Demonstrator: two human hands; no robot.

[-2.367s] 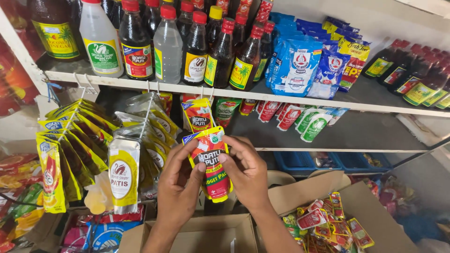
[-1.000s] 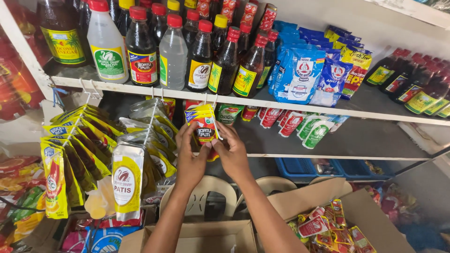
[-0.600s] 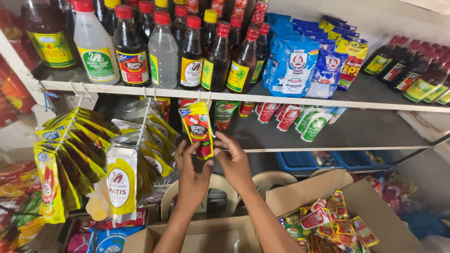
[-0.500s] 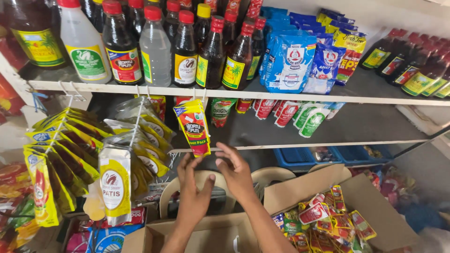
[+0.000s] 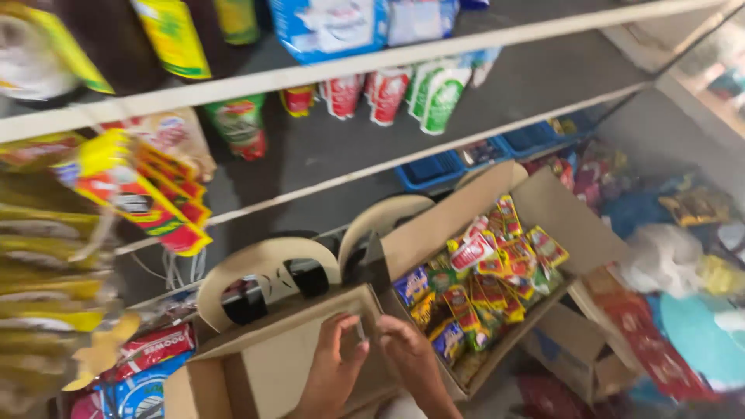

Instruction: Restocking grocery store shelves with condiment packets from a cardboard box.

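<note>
My left hand (image 5: 332, 365) and right hand (image 5: 410, 358) meet low at the cardboard box flap (image 5: 310, 341), fingers curled narrow, pinching something small I can't make out. The open box of sachets (image 5: 485, 271) lies just right, nearer my right hand; hanging sachet strips (image 5: 143, 194) sit farther up-left.

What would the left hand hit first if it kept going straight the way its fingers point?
The left hand points up and slightly right, fingertips already at the raised cardboard flap of the near box. The flap comes first; past it, probably the beige plastic chair back, though depth is unclear.
</note>
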